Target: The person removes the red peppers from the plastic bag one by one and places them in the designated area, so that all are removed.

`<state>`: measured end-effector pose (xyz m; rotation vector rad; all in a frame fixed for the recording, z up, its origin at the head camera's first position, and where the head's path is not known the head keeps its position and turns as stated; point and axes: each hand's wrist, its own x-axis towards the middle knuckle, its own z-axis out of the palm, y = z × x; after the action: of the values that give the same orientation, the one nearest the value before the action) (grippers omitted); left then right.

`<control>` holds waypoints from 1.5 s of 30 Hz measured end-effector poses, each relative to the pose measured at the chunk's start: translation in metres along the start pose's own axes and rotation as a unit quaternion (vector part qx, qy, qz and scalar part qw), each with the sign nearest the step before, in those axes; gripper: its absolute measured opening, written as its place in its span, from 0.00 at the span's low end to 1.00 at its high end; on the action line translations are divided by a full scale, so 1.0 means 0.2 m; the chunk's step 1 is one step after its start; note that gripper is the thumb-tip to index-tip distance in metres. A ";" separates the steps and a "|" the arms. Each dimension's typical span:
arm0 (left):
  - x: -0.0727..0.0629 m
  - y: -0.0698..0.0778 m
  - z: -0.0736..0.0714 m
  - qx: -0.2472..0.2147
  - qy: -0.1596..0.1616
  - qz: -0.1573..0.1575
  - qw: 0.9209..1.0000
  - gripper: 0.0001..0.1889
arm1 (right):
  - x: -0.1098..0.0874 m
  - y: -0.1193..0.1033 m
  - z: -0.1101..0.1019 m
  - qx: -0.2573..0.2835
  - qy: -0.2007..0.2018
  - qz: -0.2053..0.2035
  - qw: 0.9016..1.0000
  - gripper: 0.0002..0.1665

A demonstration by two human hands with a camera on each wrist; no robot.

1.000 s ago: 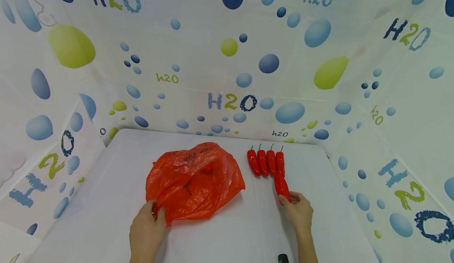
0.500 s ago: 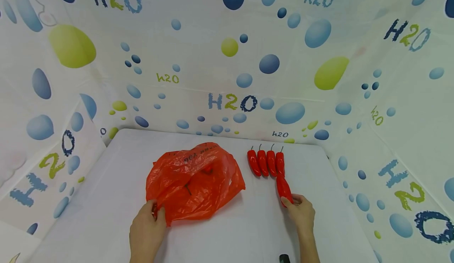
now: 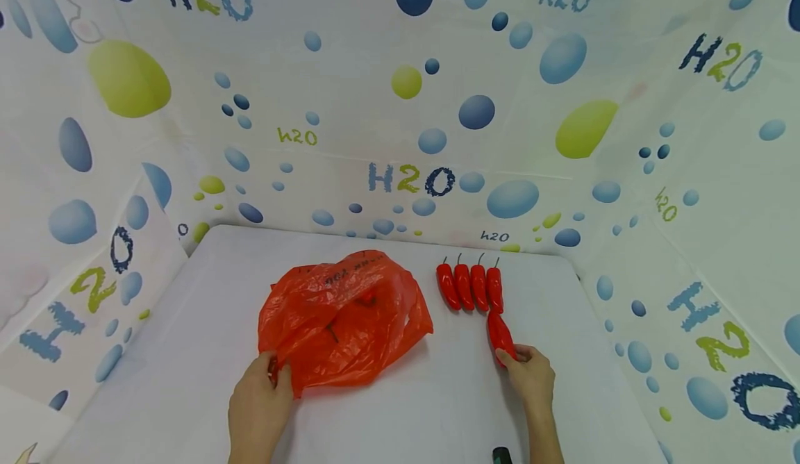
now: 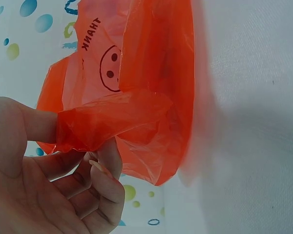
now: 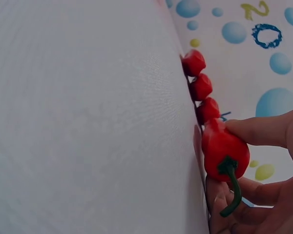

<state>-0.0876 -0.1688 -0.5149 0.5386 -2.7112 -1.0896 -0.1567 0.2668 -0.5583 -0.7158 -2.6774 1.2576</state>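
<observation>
My left hand (image 3: 259, 405) pinches the near left edge of a crumpled red plastic bag (image 3: 356, 325). In the left wrist view, thumb and fingers hold a fold of the bag (image 4: 117, 119), and a printed smiley face shows on it. On the right, my right hand (image 3: 531, 374) grips a shiny red chili pepper (image 3: 500, 332) between thumb and fingers. Its green stem (image 5: 233, 187) points back at the right wrist camera. Beyond it, several more red chili peppers (image 3: 470, 287) lie side by side in a row, stems away from me. The held pepper's far end is right at the near end of the rightmost one.
Everything lies on a white table (image 3: 400, 422). A dark, rounded object (image 3: 501, 456) pokes in at the bottom edge, left of the right forearm. Behind and to both sides hangs a white sheet (image 3: 350, 75) with blue and green dots and H2O lettering.
My right hand has shifted slightly toward me and to the right with the chili pepper, whose far end has drawn back from the row. The left hand and bag have stayed in place.
</observation>
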 end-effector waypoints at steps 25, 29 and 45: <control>-0.02 -0.01 -0.02 -0.012 0.016 0.015 1.000 0.17 | 0.00 -0.02 0.01 -0.033 0.006 -0.013 0.999 0.32; -0.02 -0.01 -0.02 -0.013 0.016 0.014 1.000 0.18 | -0.02 -0.05 -0.02 -0.024 0.007 -0.018 1.000 0.32; -0.02 -0.01 -0.02 -0.012 0.017 0.015 1.000 0.18 | -0.08 -0.26 -0.05 0.003 0.028 -0.086 0.996 0.26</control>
<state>-0.0821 -0.1714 -0.5139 0.5054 -2.6646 -1.0951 -0.1597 0.2389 -0.5105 -0.5009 -2.6239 1.1832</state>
